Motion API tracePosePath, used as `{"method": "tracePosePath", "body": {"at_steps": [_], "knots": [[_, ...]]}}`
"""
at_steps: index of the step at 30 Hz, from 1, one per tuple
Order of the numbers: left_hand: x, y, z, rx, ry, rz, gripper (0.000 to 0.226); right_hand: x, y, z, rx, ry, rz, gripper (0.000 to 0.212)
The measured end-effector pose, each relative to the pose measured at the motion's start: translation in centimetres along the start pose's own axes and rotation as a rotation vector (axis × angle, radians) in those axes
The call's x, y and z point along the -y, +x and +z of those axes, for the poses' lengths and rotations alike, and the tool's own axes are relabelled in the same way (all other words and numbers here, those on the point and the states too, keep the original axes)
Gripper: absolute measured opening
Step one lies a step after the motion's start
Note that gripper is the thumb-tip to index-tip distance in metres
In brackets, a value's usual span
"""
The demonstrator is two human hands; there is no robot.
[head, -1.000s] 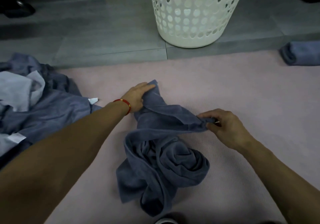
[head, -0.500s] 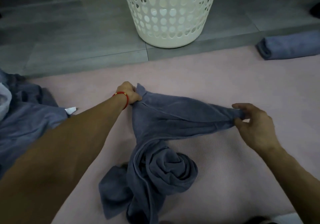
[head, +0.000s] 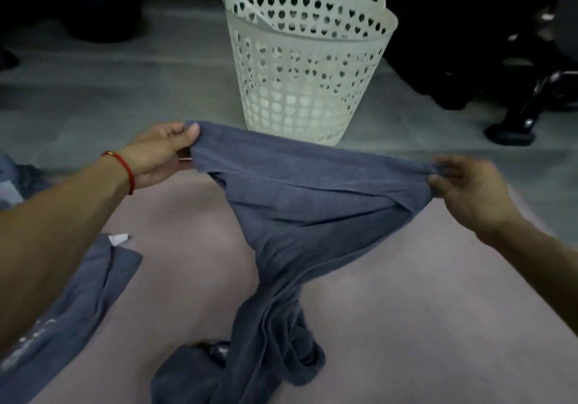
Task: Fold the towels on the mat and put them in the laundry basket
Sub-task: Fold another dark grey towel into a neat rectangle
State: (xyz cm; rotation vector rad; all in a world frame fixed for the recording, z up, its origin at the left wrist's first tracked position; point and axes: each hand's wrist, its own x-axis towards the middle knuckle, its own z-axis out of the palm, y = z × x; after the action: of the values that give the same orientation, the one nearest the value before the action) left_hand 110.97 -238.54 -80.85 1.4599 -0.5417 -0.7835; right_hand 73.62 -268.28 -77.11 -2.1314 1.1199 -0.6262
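Note:
A blue-grey towel (head: 306, 203) hangs stretched between my two hands above the pink mat (head: 406, 309). My left hand (head: 159, 153), with a red band at the wrist, pinches its left top corner. My right hand (head: 466, 190) pinches the right top corner. The towel's lower part trails down twisted and bunches on the mat near the bottom of the frame. The white perforated laundry basket (head: 306, 59) stands upright on the grey floor just beyond the towel.
More blue-grey towels (head: 72, 306) lie in a heap at the left edge of the mat, partly under my left forearm. Dark furniture and a black chair base (head: 516, 112) stand on the floor at the back right.
Both hands have lifted the towel's top edge off the mat and pulled it wide apart. The rolled bundle has partly drawn out. The view has tilted up, showing the whole basket.

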Motion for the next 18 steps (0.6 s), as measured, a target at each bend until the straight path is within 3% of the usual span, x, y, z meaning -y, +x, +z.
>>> {"method": "tracePosePath", "body": {"at_steps": [4,9,14,18], "knots": [[-7.0,-1.6,0.0,-0.03,0.037,0.079,0.024,6.0,3.7,-2.8,-0.057,0.392,0.112,0.018],[-14.8,-3.4,-0.5,-0.33,0.147,0.288,0.015,11.3,5.9,-4.2,-0.056,0.401,0.044,0.015],[-21.7,-6.4,-3.4,-0.651,0.576,0.545,0.029,16.3,6.4,-4.2,-0.145,0.309,-0.113,0.024],[-26.7,-9.6,-5.0,-0.794,0.817,0.635,0.029,21.5,5.7,-4.8,-0.199,0.342,-0.268,0.019]]}}
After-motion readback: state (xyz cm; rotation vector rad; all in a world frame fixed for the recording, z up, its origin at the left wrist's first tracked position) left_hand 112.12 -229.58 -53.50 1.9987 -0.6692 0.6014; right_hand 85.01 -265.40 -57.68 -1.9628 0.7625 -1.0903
